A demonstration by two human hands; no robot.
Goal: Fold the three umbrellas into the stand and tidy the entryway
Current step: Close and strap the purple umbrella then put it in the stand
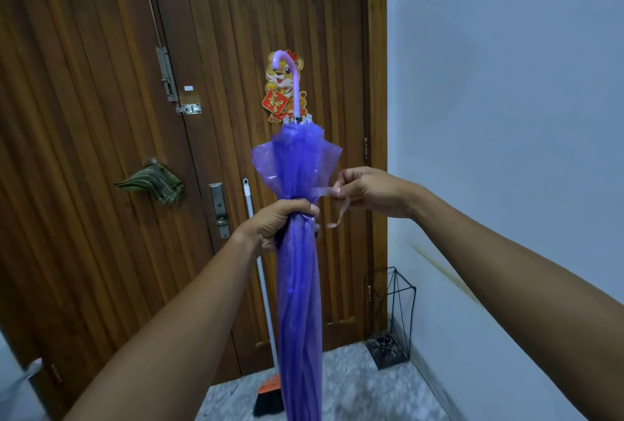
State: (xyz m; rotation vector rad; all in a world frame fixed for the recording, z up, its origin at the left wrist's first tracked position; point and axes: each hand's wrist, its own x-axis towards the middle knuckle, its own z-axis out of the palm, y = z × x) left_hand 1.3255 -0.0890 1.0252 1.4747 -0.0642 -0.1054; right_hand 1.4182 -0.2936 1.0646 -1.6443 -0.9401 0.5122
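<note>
A translucent purple umbrella (299, 285) stands folded and upright in front of me, its pale hooked handle (293, 82) pointing up. My left hand (278, 223) grips the gathered canopy around its middle. My right hand (366, 192) pinches the umbrella's thin closing strap (322, 191), pulled out to the right of the canopy, with the strap's loose end dangling below. The canopy above my left hand flares out loosely. A black wire umbrella stand (391, 316) sits on the floor in the corner at right, with nothing visible in it.
A wooden double door (101, 116) fills the background, with a tiger decoration (280, 82), a lock plate and a green cloth (155, 186) hung on a handle. A broom (266, 319) with an orange head leans on the door. A pale wall (506, 116) runs along the right; the floor is speckled grey.
</note>
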